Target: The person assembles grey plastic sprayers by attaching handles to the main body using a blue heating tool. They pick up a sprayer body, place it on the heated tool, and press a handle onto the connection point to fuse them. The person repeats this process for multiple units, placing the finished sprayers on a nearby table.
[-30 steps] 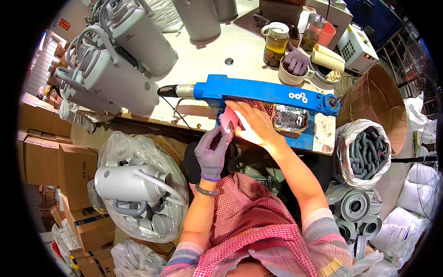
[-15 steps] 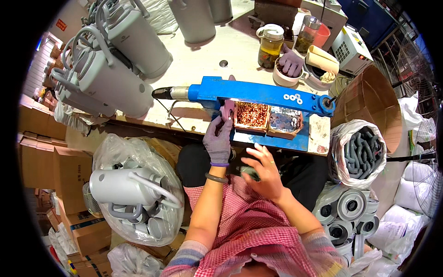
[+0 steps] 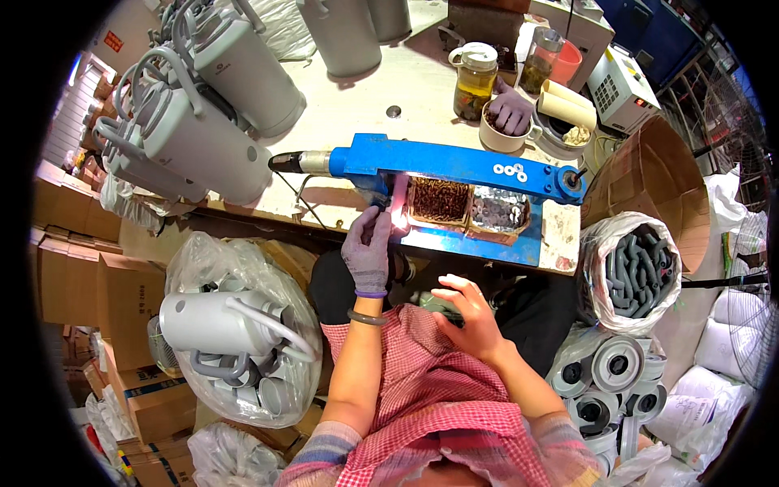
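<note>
Jutting past left hand (image 3: 365, 253): pinkish strip (image 3: 399, 193)

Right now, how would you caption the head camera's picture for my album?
Gloved left hand at a blue machine; bare right hand open, apparently empty.

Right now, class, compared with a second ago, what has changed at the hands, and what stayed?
The right hand has drawn back from beneath the blue machine toward the apron, uncovering the small brown parts. The gloved left hand stays at the pink-lit piece. The machine and grey jugs stand as before.
</note>
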`<state>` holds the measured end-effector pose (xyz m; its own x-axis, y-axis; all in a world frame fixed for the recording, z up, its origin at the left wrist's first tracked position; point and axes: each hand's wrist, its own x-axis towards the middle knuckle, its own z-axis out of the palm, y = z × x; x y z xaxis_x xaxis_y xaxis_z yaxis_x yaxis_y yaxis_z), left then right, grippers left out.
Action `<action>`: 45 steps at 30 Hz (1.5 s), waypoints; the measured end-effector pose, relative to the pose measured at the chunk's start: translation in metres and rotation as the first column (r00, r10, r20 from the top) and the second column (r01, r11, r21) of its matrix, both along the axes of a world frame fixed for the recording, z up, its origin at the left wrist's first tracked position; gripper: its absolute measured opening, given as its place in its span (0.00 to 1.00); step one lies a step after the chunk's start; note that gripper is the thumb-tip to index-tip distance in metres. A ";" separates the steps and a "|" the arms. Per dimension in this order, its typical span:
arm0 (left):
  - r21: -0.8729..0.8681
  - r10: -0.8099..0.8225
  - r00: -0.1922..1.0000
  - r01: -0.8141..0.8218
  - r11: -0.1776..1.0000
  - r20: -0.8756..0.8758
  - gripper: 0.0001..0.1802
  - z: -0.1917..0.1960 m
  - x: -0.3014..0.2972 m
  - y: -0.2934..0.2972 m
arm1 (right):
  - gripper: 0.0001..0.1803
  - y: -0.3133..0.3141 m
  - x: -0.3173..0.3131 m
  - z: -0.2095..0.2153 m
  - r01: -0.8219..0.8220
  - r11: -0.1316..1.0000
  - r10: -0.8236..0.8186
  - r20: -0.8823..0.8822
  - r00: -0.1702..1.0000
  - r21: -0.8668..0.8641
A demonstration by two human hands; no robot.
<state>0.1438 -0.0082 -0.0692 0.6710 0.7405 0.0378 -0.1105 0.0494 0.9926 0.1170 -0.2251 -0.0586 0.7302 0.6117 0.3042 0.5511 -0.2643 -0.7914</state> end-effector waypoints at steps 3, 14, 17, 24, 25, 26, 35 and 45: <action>0.125 -0.057 0.995 0.067 0.990 -0.085 0.15 -0.014 -0.005 0.005 | 0.18 0.005 0.018 0.000 0.037 0.997 -0.046 0.127 0.991 0.070; 0.087 -0.075 0.997 0.073 0.994 0.025 0.12 -0.021 0.011 0.009 | 0.07 0.031 0.108 -0.003 0.286 0.956 -0.233 0.438 0.869 -0.059; 0.084 -0.072 0.997 0.071 0.994 0.011 0.11 -0.017 0.017 0.006 | 0.06 0.031 0.108 -0.003 0.284 0.955 -0.225 0.413 0.883 -0.087; 0.069 0.020 0.999 -0.022 0.997 0.027 0.10 -0.013 0.023 -0.003 | 0.06 0.030 0.107 -0.006 0.286 0.955 -0.232 0.404 0.885 -0.078; 0.097 0.055 0.998 -0.058 0.994 0.036 0.10 -0.013 0.024 -0.004 | 0.06 0.031 0.106 -0.007 0.285 0.955 -0.231 0.405 0.885 -0.079; 0.093 0.084 0.996 -0.085 0.992 0.024 0.10 -0.012 0.025 -0.004 | 0.06 0.032 0.106 -0.008 0.285 0.955 -0.230 0.406 0.885 -0.081; 0.473 0.144 0.989 -0.148 0.869 0.046 0.12 0.021 0.032 0.003 | 0.07 0.033 0.104 -0.015 0.320 0.945 -0.257 0.444 0.858 -0.071; 0.525 0.129 0.990 -0.139 0.840 0.056 0.12 0.027 0.025 0.001 | 0.08 0.035 0.106 -0.012 0.288 0.955 -0.247 0.358 0.900 -0.064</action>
